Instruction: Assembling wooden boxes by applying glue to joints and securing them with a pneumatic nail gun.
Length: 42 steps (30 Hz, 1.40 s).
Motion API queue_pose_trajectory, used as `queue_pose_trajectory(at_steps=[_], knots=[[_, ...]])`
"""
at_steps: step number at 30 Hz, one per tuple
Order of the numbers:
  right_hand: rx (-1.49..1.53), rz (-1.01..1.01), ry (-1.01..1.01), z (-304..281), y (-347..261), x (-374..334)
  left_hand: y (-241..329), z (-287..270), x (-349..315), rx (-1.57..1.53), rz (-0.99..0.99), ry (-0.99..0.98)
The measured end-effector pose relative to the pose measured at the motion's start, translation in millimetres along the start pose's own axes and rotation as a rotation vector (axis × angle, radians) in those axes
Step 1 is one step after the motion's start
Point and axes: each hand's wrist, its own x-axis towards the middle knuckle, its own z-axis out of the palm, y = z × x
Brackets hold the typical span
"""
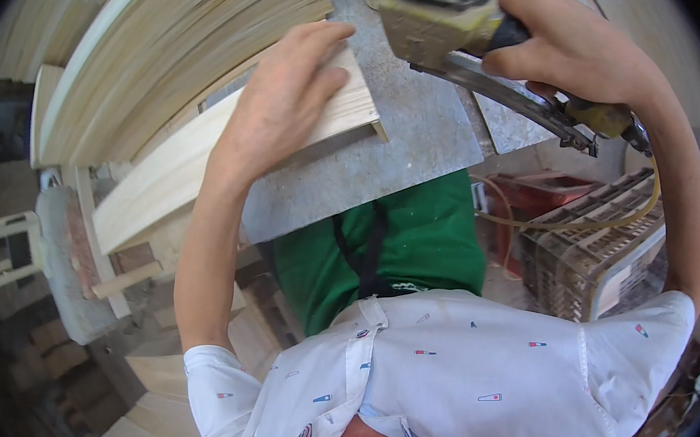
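My left hand [288,93] lies across a long pale wooden board [203,156], its fingers together at the far edge and its thumb apart on the top face. Under the board's right end a narrow wooden piece [383,130] sticks out. Raised above the right part of the grey metal table [410,131], my right hand [568,49] is closed round the handle of a worn yellow-and-black nail gun [446,32]. The tool's long magazine slants down toward the right, apart from the board. Part of the handle is hidden by my fingers.
A tall stack of long thin boards [190,31] rises at the far left. A yellowish air hose [592,227] hangs from the nail gun past a slatted plastic crate [590,244] and a red container [545,192]. Left of the table stands a pale plastic chair [6,246].
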Motion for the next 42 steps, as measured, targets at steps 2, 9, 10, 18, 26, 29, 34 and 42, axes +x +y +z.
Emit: queue_pose_trajectory(at_steps=[2, 9, 10, 18, 26, 29, 34, 42], knots=[[0.168, -0.028, 0.070, 30, 21, 4, -3, -5, 11, -0.084, -0.114, -0.046], [0.166, -0.252, 0.167, 80, 62, 29, -12, -15, 35, -0.411, -0.512, -0.227], [0.121, -0.219, 0.107, 82, 66, 31, -12, -16, 37, -0.401, -0.529, -0.226], [0.177, -0.318, 0.229, 109, 80, 31, -15, -18, 42, -0.441, -0.729, -0.205], [0.156, -0.276, 0.223, 111, 77, 26, -25, -18, 41, -0.506, -0.787, -0.226], [0.163, -0.266, 0.192, 107, 74, 24, -25, -18, 41, -0.512, -0.793, -0.206], [0.111, -0.200, -0.017, 97, 71, 25, -23, -18, 40, -0.493, -0.777, -0.194], [0.106, -0.182, 0.007, 98, 69, 25, -24, -18, 39, -0.504, -0.758, -0.201]])
